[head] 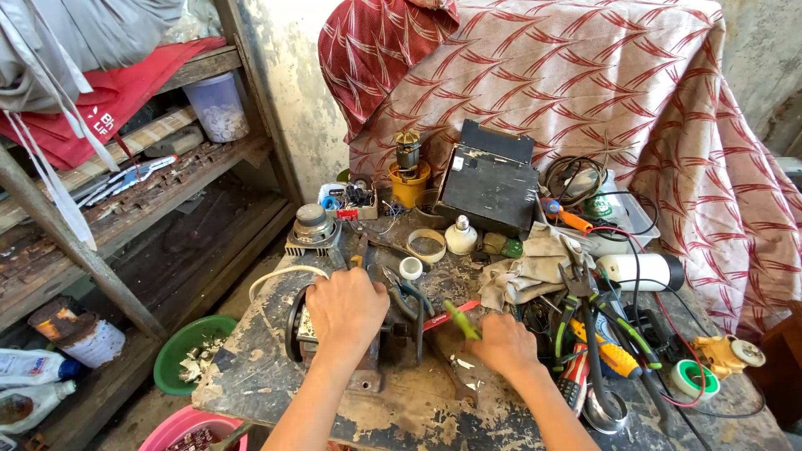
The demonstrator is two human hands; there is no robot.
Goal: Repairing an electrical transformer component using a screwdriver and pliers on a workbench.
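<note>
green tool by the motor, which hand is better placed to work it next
Right, probably: the right hand already grips the green-handled tool, its tip towards the motor. The left hand lies on top of the motor.

- We see a black metal box (489, 179) against the patterned red cloth (585, 92).
- We note a white bulb (460, 236) and a green basin (194, 352).
</note>
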